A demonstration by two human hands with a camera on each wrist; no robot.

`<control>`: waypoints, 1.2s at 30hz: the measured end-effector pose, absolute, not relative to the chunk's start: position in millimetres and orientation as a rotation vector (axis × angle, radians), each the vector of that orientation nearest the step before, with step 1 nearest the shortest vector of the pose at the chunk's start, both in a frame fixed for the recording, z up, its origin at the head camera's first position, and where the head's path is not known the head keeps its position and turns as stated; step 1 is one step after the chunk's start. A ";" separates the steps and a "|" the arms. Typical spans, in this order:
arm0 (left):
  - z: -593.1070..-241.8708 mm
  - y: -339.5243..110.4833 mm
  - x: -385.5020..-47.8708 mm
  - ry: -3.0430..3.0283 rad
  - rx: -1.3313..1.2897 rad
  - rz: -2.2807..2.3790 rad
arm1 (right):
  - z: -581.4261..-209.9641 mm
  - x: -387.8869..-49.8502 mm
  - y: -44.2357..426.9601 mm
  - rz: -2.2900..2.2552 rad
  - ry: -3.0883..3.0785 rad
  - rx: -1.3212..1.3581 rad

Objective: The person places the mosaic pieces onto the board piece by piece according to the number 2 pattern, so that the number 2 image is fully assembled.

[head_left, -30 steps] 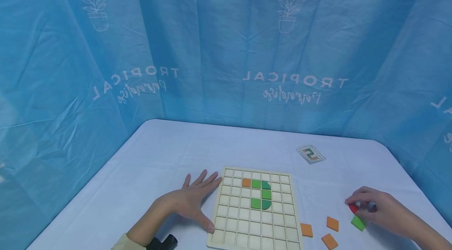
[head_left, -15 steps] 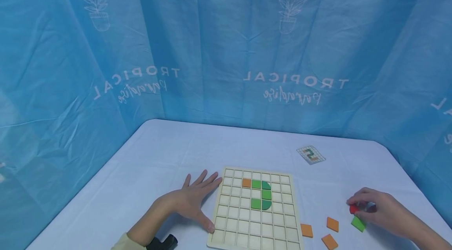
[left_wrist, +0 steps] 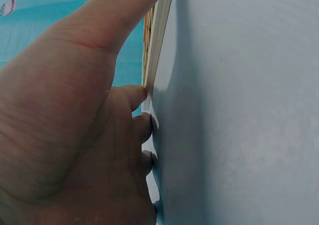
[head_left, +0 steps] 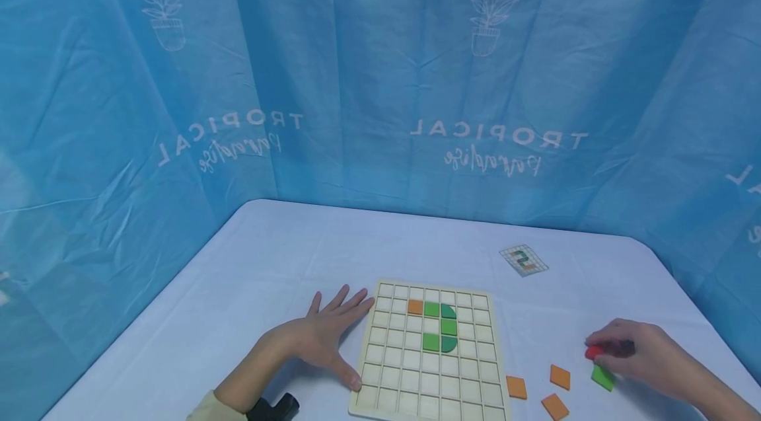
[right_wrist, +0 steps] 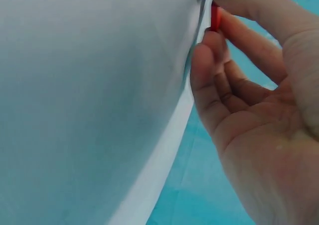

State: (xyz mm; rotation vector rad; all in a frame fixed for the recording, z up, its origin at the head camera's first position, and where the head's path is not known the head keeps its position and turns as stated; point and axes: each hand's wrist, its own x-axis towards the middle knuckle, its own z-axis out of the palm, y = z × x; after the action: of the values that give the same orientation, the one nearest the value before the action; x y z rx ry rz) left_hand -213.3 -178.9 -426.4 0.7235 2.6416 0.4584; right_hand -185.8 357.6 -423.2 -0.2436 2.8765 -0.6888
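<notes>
A wooden grid board (head_left: 401, 381) lies on the white table, with an orange square, several green squares and dark green rounded pieces set in its upper cells. Spread out along the board's left side, my left hand (head_left: 324, 335) touches its edge with thumb and forefinger; the left wrist view shows the thumb against the board's side (left_wrist: 158, 40). Over at the right, my right hand (head_left: 636, 351) pinches a small red piece (head_left: 593, 351) between thumb and fingers. Just below it is a loose green square (head_left: 603, 378). In the right wrist view the red piece (right_wrist: 215, 18) appears edge-on.
Loose orange squares (head_left: 560, 377) lie between the board and my right hand. A pattern card (head_left: 524, 260) with a coloured figure on a grid rests farther back. Blue printed curtains (head_left: 380, 77) hang behind the table. A black object (head_left: 273, 408) is by my left wrist.
The red piece has shifted slightly and turned in my right hand's fingers, which have moved a little. My left hand and the board stay where they were.
</notes>
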 end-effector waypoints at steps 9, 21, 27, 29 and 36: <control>-423.9 -178.8 -212.5 2.641 0.718 0.460 | -414.4 -187.3 340.0 -0.737 2.907 -0.405; -424.4 -179.5 -213.1 2.639 0.731 0.466 | -404.4 -195.6 302.5 -0.812 2.876 -0.536; -425.5 -180.2 -214.7 2.648 0.727 0.444 | -397.0 -198.1 286.2 -0.857 2.830 -0.574; -425.7 -179.9 -214.4 2.642 0.726 0.451 | -396.2 -199.2 282.0 -0.868 2.828 -0.611; -425.7 -179.6 -214.5 2.639 0.746 0.459 | -396.7 -202.8 267.3 -0.868 2.835 -0.622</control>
State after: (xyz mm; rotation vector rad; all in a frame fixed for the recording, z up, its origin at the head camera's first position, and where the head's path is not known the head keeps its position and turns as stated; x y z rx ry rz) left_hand -214.5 -179.6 -425.7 0.7461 2.6388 0.4586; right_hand -202.8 267.3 -396.7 -0.6222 2.8348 -0.8676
